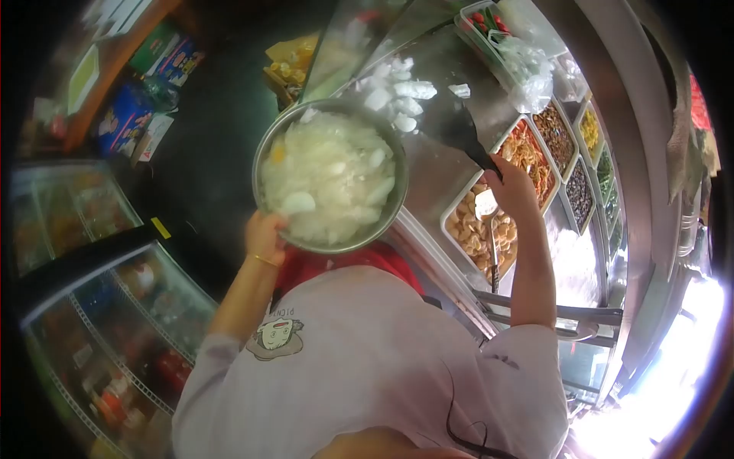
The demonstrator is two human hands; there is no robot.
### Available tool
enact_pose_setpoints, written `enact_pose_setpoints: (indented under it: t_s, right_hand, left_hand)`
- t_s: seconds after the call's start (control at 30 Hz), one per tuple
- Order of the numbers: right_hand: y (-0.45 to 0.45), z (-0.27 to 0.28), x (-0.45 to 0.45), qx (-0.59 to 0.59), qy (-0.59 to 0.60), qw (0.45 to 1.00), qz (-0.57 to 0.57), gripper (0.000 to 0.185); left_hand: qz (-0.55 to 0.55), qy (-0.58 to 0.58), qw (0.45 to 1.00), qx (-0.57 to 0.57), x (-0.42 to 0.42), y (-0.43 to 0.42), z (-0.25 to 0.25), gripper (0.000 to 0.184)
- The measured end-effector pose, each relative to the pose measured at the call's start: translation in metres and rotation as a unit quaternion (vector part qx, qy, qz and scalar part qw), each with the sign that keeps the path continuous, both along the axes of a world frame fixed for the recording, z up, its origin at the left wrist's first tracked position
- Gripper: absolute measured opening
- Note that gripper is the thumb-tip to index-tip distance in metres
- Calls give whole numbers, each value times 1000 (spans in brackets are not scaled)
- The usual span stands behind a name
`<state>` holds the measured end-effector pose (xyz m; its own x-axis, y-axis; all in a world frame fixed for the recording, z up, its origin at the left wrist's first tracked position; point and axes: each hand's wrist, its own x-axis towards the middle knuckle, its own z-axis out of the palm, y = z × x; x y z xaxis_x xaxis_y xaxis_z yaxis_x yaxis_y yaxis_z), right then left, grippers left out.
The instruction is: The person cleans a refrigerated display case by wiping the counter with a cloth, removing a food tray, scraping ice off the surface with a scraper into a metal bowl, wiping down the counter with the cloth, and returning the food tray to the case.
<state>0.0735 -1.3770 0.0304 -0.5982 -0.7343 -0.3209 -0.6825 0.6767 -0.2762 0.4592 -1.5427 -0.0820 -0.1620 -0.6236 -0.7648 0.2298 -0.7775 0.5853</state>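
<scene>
A round metal bowl point(400, 164) is held in front of my body, filled with pale, wet slices point(329, 172) that look like onion or radish. My left hand point(265, 233) is closed on the bowl's near left rim. Out to the right, my right hand point(511, 187) grips the dark handle of a black spatula-like tool point(463, 131). Its broad flat end lies over the steel counter point(436, 176) and blends with the dark surface. Beyond the bowl, white chunks point(401, 92) lie scattered on the counter, with one white piece point(459, 90) near the tool's tip.
Food trays stand at the right, among them one of tan slices point(468, 222) with a spoon point(492, 245) in it and one of reddish shreds point(527, 153). A container with red and green peppers point(489, 21) stands at the back. Glass-topped cases point(122, 321) stand at the left.
</scene>
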Motion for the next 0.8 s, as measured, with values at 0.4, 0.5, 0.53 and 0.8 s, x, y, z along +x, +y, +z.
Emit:
enact_pose_setpoints:
  t_s: [0.4,0.5,0.53,0.8]
  right_hand:
    - [-108,-180,-49,2,-43,998,-49,40]
    - [-137,-210,-58,-22,-36,997,-63,40]
    - [-142,-215,-60,-35,-38,997,-63,41]
    - [-123,-232,-75,-141,-132,980,-57,39]
  left_hand:
    - [32,-25,999,-23,34,20,-7,39]
    - [43,-17,998,-29,37,27,-5,40]
    - [46,-7,998,-41,38,30,-6,40]
    - [57,-20,998,-25,5,36,12,30]
